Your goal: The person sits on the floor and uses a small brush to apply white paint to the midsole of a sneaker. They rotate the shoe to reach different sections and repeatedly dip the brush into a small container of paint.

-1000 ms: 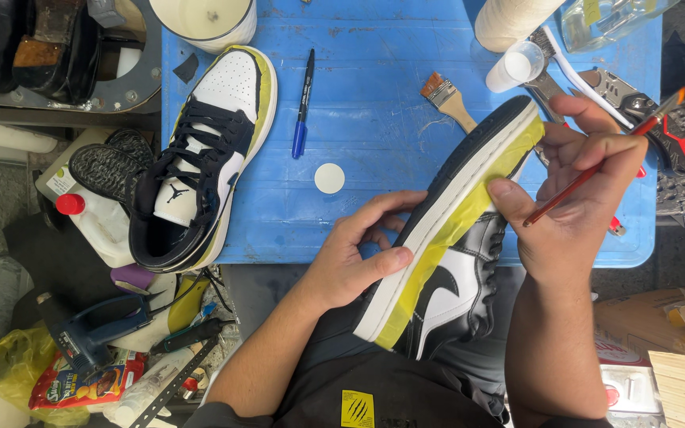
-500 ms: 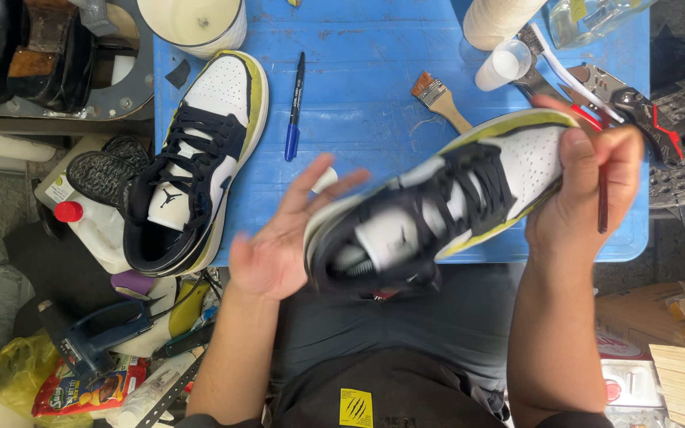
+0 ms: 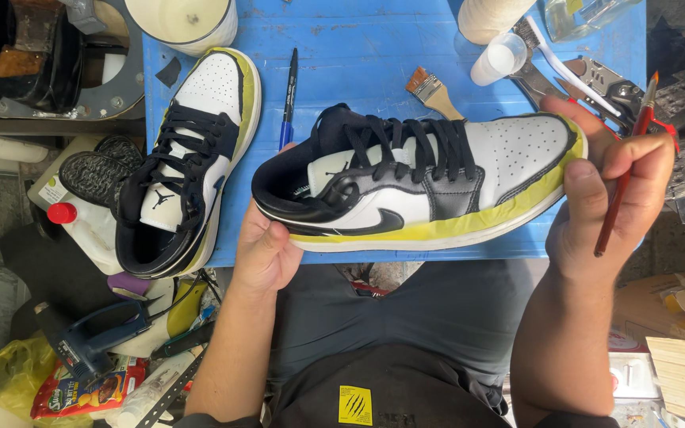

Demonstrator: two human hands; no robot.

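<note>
Two hands carry one black-and-white sneaker [image 3: 414, 186] side-on above the blue table [image 3: 358, 55]: left hand [image 3: 267, 254] cups the heel, right hand [image 3: 612, 198] grips the toe, a red paintbrush [image 3: 624, 178] pinched in its fingers. Step looks like inspecting the yellow-taped sole edge; next calls for steadying the sneaker and bringing the bristles down.

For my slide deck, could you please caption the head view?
Both hands, left hand and right hand, hold a sneaker over a blue table; the right also grips a red brush.
</note>
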